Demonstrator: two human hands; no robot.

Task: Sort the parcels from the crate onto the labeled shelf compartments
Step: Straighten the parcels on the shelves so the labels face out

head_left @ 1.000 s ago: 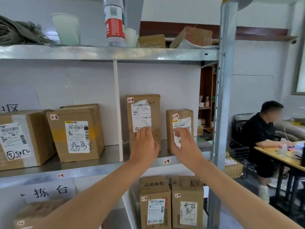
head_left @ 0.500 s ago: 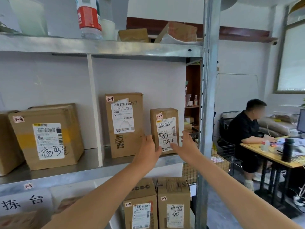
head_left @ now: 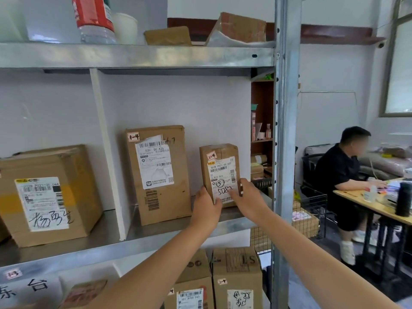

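Parcel [head_left: 219,152]: small upright brown carton, white-labelled

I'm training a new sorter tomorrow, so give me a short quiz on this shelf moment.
1. Multiple choice: which tag is on the small parcel gripped by the left hand and right hand? A 1-3; B 1-4; C 2-4.
2. True or false: the small parcel leans against the taller parcel.
3. Fill in: the large parcel stands to the ___ of the white divider.
Key: 1 B; 2 false, it stands upright with a gap between them; 3 left.
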